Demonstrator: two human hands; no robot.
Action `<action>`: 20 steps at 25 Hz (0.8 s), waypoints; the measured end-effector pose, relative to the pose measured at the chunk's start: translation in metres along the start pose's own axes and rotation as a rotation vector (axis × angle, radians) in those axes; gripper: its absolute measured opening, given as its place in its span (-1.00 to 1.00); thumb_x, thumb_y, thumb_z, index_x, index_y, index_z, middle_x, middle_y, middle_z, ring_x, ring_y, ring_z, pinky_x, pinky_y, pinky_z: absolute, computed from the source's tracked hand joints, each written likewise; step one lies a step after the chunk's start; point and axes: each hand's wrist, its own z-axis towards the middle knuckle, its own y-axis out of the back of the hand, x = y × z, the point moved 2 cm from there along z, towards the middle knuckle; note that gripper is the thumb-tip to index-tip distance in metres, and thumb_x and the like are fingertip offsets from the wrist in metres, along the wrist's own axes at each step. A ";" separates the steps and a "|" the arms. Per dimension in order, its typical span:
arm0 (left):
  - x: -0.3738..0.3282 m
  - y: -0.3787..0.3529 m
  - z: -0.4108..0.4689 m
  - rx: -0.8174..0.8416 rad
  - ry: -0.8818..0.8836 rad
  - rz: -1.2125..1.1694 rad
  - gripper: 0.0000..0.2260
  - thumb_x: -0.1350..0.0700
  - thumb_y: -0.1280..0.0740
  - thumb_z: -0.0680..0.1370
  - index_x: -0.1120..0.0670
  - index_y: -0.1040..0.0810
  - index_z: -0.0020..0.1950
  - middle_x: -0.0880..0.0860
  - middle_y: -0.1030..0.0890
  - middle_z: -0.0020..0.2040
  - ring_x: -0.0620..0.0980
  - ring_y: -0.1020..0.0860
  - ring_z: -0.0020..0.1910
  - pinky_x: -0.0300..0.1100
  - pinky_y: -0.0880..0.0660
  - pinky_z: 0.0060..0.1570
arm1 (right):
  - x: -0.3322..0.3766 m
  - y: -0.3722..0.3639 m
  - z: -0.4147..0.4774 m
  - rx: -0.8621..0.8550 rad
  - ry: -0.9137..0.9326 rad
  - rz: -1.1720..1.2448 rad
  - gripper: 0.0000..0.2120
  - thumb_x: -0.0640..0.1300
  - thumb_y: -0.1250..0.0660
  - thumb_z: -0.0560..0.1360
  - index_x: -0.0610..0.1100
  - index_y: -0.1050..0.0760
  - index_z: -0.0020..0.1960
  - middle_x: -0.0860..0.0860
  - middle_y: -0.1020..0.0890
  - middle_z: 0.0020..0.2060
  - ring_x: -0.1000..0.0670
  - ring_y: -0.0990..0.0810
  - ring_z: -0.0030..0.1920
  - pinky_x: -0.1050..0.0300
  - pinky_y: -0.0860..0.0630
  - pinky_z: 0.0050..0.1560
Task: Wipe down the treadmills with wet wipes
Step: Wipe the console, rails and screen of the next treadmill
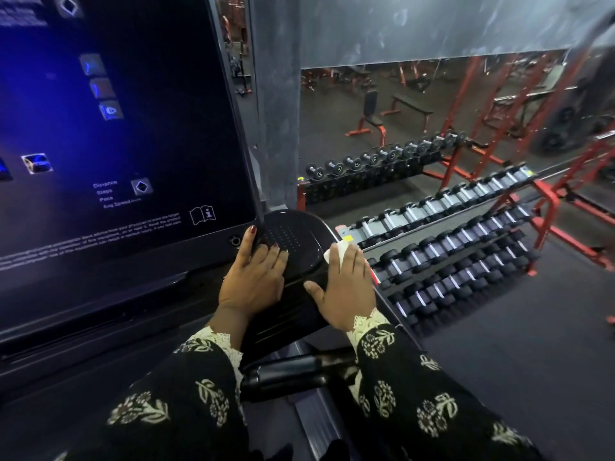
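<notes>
Treadmill (139, 281) console fills the left half. The screen (116, 128) is dark with a blue glow, a few icons and small white text: Distance, Steps, Pace, Avg Speed.

The black perforated side panel (299, 241) sits at the console's right corner, just right of the screen.

Left hand (253, 281) lies flat on the panel's left part. Fingers are straight and slightly spread, holding nothing, and the index tip is up near the screen's lower right corner.

Right hand (346, 287) is on the panel's right edge with the wet wipe (336, 252) under it. Fingers are laid fairly straight over the wipe, pressing it to the edge, and the thumb is splayed left across the panel top. Only a white fold of the wipe shows past the fingertips. Can't tell if the fingertips curl under the edge.

Both sleeves (416, 377) are black with a pale floral print and lace cuffs.

A black handlebar grip (286, 374) sits below the panel, between the forearms, and neither hand touches it.

To the right is a red-framed dumbbell rack (449, 227) with three tiers of dumbbells on dark flooring (532, 344). Behind it a wall mirror (432, 104) reflects more dumbbells and red gym frames.
</notes>
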 end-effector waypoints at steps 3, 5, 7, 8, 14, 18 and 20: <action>-0.001 0.003 0.000 0.003 0.014 -0.034 -0.56 0.11 -0.06 0.45 0.16 -0.66 0.11 0.08 -0.67 0.01 0.09 -0.60 -0.05 0.14 0.29 0.48 | -0.002 -0.003 -0.033 0.015 0.075 -0.137 -0.06 0.40 0.33 0.40 -0.26 0.14 0.54 -0.37 0.11 0.48 -0.34 0.05 0.50 -0.22 0.03 0.47; -0.001 0.004 0.001 0.007 0.018 -0.059 -0.54 0.10 -0.05 0.44 0.17 -0.66 0.11 0.09 -0.67 0.00 0.10 -0.60 -0.05 0.12 0.31 0.48 | -0.009 -0.009 -0.052 0.029 0.059 -0.130 0.02 0.45 0.62 0.19 -0.19 0.41 0.45 -0.28 0.39 0.42 -0.28 0.30 0.49 -0.20 0.30 0.43; -0.001 0.004 0.001 0.017 0.025 -0.067 -0.52 0.08 -0.03 0.43 0.18 -0.66 0.11 0.09 -0.68 0.00 0.10 -0.60 -0.04 0.12 0.31 0.48 | -0.010 -0.010 -0.046 -0.003 0.078 -0.139 0.10 0.43 0.72 0.19 -0.20 0.21 0.50 -0.27 0.22 0.48 -0.28 0.13 0.52 -0.21 0.14 0.47; 0.000 0.004 0.001 0.027 0.026 -0.064 -0.52 0.07 -0.03 0.43 0.18 -0.66 0.11 0.09 -0.68 0.00 0.10 -0.60 -0.04 0.12 0.31 0.48 | -0.010 -0.014 -0.040 -0.053 0.091 -0.145 0.07 0.43 0.64 0.30 -0.21 0.02 0.52 -0.25 0.05 0.51 -0.26 -0.01 0.52 -0.20 0.00 0.47; -0.003 0.007 -0.002 0.110 -0.012 -0.012 -0.62 0.06 -0.24 0.44 0.14 -0.63 0.18 0.07 -0.66 0.08 0.06 -0.58 0.02 0.14 0.39 0.45 | -0.035 -0.016 -0.049 -0.020 0.305 -0.184 -0.12 0.37 0.37 0.52 -0.19 -0.28 0.48 0.01 -0.26 0.49 -0.06 -0.15 0.51 0.01 -0.09 0.49; -0.006 0.010 -0.003 0.118 0.007 -0.077 -0.53 0.03 -0.05 0.46 0.14 -0.62 0.18 0.09 -0.65 0.08 0.11 -0.54 0.15 0.17 0.39 0.44 | -0.047 -0.008 -0.060 0.019 0.414 -0.272 -0.07 0.39 0.41 0.50 -0.22 -0.27 0.47 -0.01 -0.34 0.45 -0.05 -0.11 0.52 0.03 0.02 0.48; -0.009 0.012 -0.004 0.123 -0.008 -0.119 -0.50 -0.01 -0.05 0.46 0.16 -0.62 0.20 0.12 -0.64 0.12 0.14 -0.52 0.22 0.21 0.38 0.43 | -0.052 -0.001 -0.052 0.072 0.512 -0.296 0.08 0.45 0.57 0.34 -0.18 -0.14 0.52 0.01 -0.18 0.52 0.01 0.11 0.55 0.03 0.18 0.53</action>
